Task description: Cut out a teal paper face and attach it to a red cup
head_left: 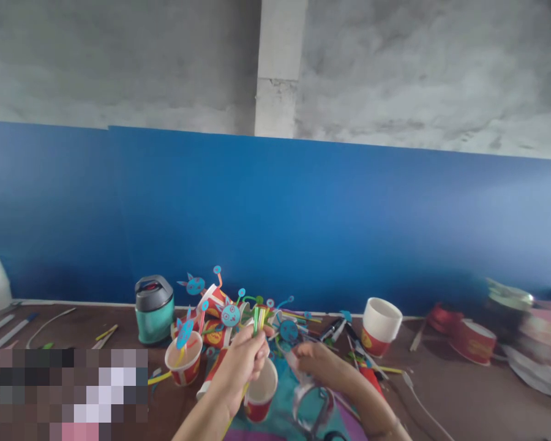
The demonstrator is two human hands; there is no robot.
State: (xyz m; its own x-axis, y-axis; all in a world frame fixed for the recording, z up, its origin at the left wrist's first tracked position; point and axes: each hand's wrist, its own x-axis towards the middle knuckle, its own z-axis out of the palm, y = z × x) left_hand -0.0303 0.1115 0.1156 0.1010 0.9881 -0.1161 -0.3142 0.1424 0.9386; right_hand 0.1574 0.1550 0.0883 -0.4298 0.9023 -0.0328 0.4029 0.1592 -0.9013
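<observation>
My left hand (250, 355) is closed around a small bunch of drinking straws (259, 318), green, yellow and pale, whose ends stick up above the fist. To its right my right hand (319, 360) has curled fingers, with something pale and blurred at the fingertips that I cannot make out. A clear ring like a tape roll (298, 407) shows just below that hand. Under the left hand stands a red and white paper cup (261, 392). Beyond both hands lies a heap of red cups, straws and blue paper animal faces (230, 315).
A paper cup with a straw figure (183, 361) stands left, with a teal jar (154, 312) behind it. A stack of white cups (381, 324) is at the right. Scissor handles (335, 436) lie at the front edge. Blurred items and a white cable (422, 401) are farther right.
</observation>
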